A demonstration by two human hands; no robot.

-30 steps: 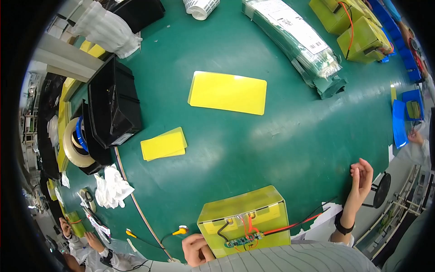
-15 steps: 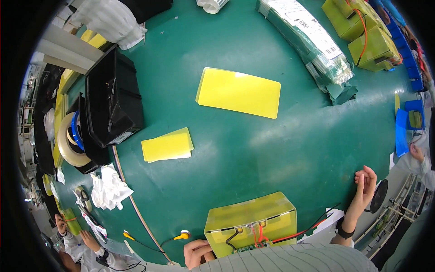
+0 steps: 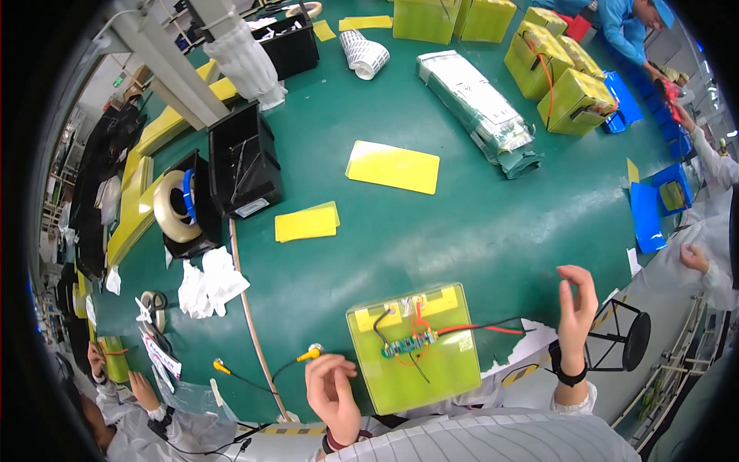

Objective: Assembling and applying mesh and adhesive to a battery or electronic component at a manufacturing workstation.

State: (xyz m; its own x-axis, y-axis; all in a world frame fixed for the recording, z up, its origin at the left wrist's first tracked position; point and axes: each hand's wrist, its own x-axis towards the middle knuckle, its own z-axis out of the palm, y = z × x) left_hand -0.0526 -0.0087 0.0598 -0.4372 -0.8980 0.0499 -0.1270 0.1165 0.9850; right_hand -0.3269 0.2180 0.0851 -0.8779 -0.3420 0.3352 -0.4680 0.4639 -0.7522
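A battery pack (image 3: pixel 419 377) wrapped in translucent yellow-green sheet lies at the table's near edge. On its upper face are a small green circuit board (image 3: pixel 408 344), metal tabs, and red and black wires (image 3: pixel 493 327) running off to the right. My left hand (image 3: pixel 332 389) is beside the pack's left edge, fingers loosely bent and thumb apart, with nothing visible in it; whether a fingertip touches the pack I cannot tell. To the right of the pack, my right hand (image 3: pixel 577 312) is raised near the table's edge, empty, with fingers stretched and apart.
Yellow sheets (image 3: pixel 394 167) and smaller ones (image 3: pixel 306 222) lie mid-table. Black bins (image 3: pixel 245 165), tape rolls (image 3: pixel 175 206) and crumpled white cloth (image 3: pixel 214 283) stand left. A wrapped green package (image 3: pixel 477 104) and more packs (image 3: pixel 577 100) lie far right. Co-workers' hands (image 3: pixel 694 258) show at both sides.
The view has tilted up, showing more of the far table. The pack's board-bearing face now shows fully. My left hand has come further into view beside the pack; the right stays raised.
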